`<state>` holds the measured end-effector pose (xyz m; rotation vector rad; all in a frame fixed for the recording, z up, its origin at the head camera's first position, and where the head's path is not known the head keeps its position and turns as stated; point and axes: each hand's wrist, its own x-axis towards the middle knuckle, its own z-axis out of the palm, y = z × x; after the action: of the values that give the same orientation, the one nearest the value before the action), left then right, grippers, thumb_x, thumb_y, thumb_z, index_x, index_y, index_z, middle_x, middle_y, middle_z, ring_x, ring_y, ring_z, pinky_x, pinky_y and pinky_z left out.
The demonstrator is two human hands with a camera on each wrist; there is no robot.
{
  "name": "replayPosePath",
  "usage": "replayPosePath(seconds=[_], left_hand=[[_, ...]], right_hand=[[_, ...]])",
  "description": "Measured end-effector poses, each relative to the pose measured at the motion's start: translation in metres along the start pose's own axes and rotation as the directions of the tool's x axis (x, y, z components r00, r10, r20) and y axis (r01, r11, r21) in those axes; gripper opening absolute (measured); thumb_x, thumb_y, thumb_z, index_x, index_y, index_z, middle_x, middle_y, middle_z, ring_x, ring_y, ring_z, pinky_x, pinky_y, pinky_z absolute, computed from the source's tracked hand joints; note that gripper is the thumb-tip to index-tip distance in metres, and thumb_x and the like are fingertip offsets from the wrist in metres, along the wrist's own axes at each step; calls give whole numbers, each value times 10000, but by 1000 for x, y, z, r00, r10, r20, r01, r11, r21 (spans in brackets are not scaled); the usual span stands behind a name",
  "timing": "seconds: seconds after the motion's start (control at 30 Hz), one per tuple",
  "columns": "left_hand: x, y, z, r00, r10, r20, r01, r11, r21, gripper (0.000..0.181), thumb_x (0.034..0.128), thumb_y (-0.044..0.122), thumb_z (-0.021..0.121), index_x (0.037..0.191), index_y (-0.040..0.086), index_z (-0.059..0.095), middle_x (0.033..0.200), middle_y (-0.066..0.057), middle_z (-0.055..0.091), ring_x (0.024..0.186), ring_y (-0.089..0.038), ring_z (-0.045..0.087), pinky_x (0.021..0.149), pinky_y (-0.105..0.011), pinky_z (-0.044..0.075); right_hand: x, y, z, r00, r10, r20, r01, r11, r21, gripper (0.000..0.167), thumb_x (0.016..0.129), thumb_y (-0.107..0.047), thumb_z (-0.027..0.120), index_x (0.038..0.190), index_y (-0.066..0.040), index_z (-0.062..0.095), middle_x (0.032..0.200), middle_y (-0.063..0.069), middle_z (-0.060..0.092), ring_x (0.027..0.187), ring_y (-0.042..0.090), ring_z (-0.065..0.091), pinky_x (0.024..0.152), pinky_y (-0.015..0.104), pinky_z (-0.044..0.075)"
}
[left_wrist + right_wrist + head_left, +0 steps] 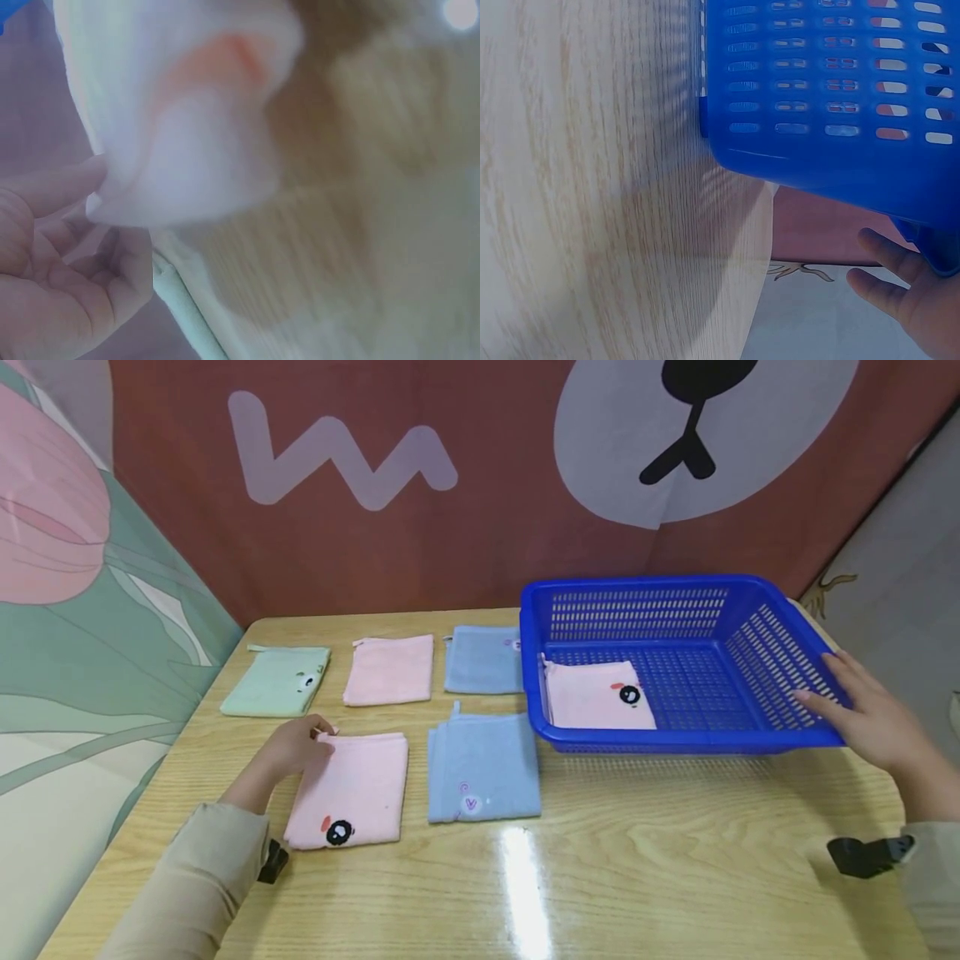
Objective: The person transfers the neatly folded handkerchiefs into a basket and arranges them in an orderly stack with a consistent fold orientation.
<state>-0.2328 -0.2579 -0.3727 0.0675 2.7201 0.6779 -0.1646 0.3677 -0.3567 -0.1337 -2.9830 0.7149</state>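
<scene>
While gripping blue basket, frame right, with right hand, probably for steadiness, pinches pink towel, lower left, with left hand.

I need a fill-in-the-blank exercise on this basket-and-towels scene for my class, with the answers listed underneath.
1. The basket is coloured ____.
2. The left hand pinches a corner of the front towel, coloured ____.
3. The right hand touches the basket's ____ side, not its left.
4. The farthest towel from the basket is ____.

Missing words: blue; pink; right; green.
</scene>
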Motion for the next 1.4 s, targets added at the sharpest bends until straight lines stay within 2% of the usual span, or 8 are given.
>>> replayPosePath(seconds=[0.47,0.8,1.0,1.4], left_hand=[[-9,1,-9,997,50,-53,-54,995,-89,252,842,112,541,1057,-11,497,951,-174,462,810,-264,429,633,-322,393],[-17,9,-18,995,90,-38,-95,981,-168,252,846,118,546,1051,-17,491,966,-166,452,824,-255,426,647,-310,407],[-21,13,-20,993,108,-52,-116,975,-191,255,847,116,548,1052,-26,494,977,-164,456,828,-248,433,654,-312,420],[-30,22,-24,980,158,-117,-182,953,-241,251,851,136,546,1042,-20,495,1014,-167,476,861,-260,453,682,-330,427]], right_hand=[[0,0,-1,1000,-2,8,2,1000,-4,703,909,-364,354,1348,-8,-65,1379,185,-176,1199,456,-116,836,678,10],[0,-1,-2,1000,-6,14,6,1000,-17,709,910,-360,359,1343,-1,-71,1373,194,-180,1195,457,-122,841,674,5],[0,-1,-2,1000,-8,15,8,1000,-8,711,909,-347,374,1344,2,-67,1373,197,-177,1194,463,-114,842,673,5],[0,-2,-2,1000,-5,10,5,1000,-2,708,910,-343,373,1343,0,-68,1373,197,-178,1191,463,-123,840,675,-4]])
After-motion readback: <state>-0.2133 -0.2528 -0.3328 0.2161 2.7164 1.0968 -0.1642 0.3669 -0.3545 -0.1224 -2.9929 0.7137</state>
